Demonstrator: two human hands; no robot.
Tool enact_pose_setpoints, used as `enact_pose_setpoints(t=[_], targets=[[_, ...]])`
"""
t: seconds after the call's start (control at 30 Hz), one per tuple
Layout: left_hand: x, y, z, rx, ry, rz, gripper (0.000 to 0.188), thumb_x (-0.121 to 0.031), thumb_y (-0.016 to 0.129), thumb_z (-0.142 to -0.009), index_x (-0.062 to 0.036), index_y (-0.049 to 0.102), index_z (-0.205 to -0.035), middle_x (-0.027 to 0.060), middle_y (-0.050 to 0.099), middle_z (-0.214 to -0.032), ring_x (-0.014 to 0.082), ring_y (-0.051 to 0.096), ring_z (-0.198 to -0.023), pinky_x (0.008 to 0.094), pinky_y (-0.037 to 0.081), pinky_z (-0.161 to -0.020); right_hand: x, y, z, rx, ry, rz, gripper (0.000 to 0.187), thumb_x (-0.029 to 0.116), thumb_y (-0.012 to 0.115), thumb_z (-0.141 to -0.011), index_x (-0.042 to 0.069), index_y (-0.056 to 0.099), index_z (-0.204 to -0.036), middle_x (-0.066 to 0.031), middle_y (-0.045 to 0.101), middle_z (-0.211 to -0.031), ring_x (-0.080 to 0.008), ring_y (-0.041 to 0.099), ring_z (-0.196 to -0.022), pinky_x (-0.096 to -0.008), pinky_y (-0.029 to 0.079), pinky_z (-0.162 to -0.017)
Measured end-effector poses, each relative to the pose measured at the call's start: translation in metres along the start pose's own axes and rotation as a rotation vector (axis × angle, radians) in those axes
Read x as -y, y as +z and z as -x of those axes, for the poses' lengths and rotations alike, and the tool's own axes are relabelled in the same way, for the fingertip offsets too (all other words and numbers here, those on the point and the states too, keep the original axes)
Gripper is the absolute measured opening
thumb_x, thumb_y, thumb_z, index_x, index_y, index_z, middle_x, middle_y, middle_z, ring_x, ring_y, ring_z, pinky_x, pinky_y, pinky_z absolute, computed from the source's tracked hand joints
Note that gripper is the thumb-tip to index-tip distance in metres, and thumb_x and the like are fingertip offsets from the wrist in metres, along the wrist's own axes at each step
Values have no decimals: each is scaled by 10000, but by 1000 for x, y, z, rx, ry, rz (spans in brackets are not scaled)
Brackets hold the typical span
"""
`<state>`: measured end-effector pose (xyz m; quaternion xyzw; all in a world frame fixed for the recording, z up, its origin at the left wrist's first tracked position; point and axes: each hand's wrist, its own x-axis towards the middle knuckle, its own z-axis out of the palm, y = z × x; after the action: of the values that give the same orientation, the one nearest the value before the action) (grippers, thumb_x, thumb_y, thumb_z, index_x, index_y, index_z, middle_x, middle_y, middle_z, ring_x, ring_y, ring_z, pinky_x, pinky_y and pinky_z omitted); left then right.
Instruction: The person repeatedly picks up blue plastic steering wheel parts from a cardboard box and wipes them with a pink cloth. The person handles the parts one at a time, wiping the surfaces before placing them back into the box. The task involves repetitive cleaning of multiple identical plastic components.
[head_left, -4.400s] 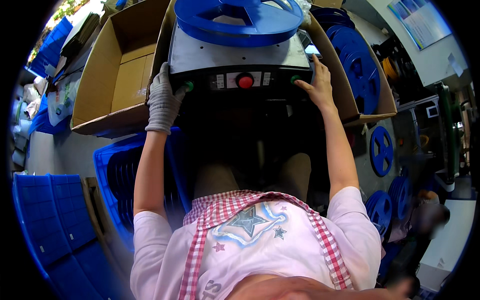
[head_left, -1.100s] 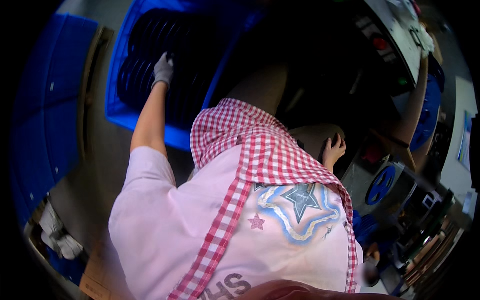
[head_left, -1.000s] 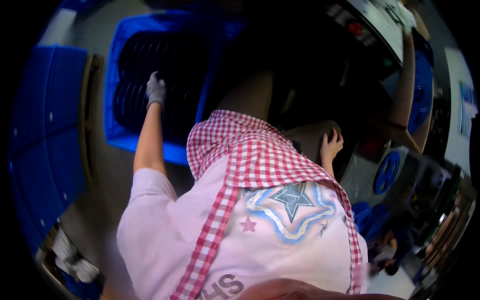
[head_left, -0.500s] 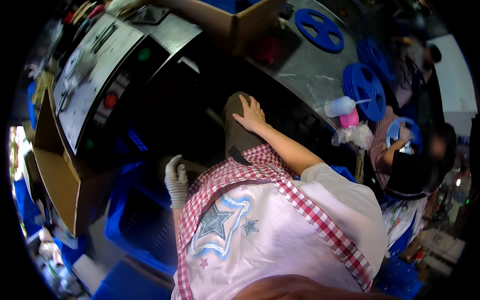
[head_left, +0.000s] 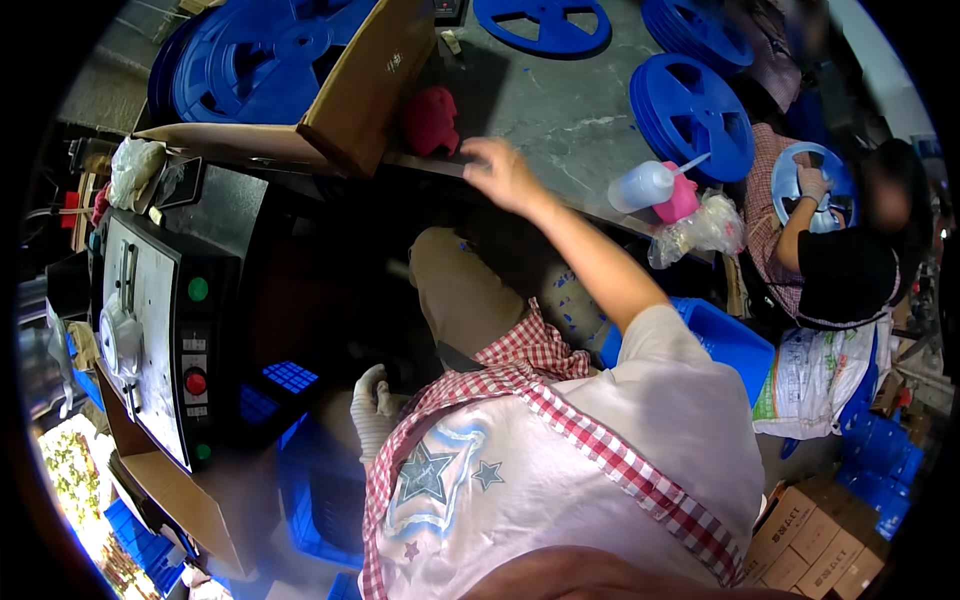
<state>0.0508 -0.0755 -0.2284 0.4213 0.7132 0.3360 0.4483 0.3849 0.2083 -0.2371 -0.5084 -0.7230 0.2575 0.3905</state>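
Note:
My right hand (head_left: 500,172), bare, reaches out to the front edge of the grey table (head_left: 570,120); its fingers rest on the edge and hold nothing. A red lump of cloth or rubber (head_left: 432,120) lies just left of it. My left hand (head_left: 373,405), in a white glove, hangs low beside my thigh, above a blue crate (head_left: 320,500). Its fingers are partly hidden by my checked apron. A white squeeze bottle (head_left: 645,185) lies on the table to the right of my right forearm.
An open cardboard box (head_left: 360,90) holds blue reels (head_left: 250,70); more blue reels (head_left: 690,110) lie on the table. A machine panel (head_left: 165,340) with green and red buttons stands at the left. Another person (head_left: 845,270) at the right holds a reel. Cardboard cartons (head_left: 800,530) sit at the lower right.
The view has swung round. My right hand has lifted off my knee to the table edge. My left hand has stayed low near the blue crate.

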Motion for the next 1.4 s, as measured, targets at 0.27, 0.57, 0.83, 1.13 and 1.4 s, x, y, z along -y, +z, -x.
enact_pose_setpoints(t=[0.27,0.57,0.83,1.13,1.4], targets=[[44,-20,2,-64,-271,236,271,32,501,-951,-3,547,-1215,102,605,-1068,162,577,-968,264,459,-896,-163,-81,-172,-169,474,600,554,239,626,-825,90,476,-1338,-133,478,-1383,-383,421,-1267,-459,405,-1024],[-25,-5,4,-383,-685,745,258,-78,633,-882,-42,601,-1135,92,611,-946,177,582,-875,334,514,-838,-232,-61,-202,51,570,971,447,183,603,-856,159,540,-1297,-89,545,-1308,-308,409,-1272,-507,299,-1043],[-39,14,-46,10,202,-272,205,-9,555,-914,-2,618,-1109,163,657,-1043,291,643,-956,338,499,-850,-115,-193,-207,-594,133,559,189,300,624,-879,167,695,-992,-82,674,-989,-343,613,-941,-427,511,-773],[-157,78,-99,288,459,57,346,-33,502,-945,-28,512,-1292,88,625,-1052,156,590,-981,288,468,-901,24,-273,-49,-511,123,-1000,364,327,463,-1014,-4,578,-1114,-119,606,-944,-296,623,-975,-414,518,-902],[-194,59,-59,360,530,333,436,-47,501,-925,-35,454,-1358,86,576,-1102,99,528,-877,242,451,-876,100,-239,31,-447,89,-990,383,358,464,-1009,10,596,-1101,-95,602,-895,-277,627,-943,-398,520,-873]])
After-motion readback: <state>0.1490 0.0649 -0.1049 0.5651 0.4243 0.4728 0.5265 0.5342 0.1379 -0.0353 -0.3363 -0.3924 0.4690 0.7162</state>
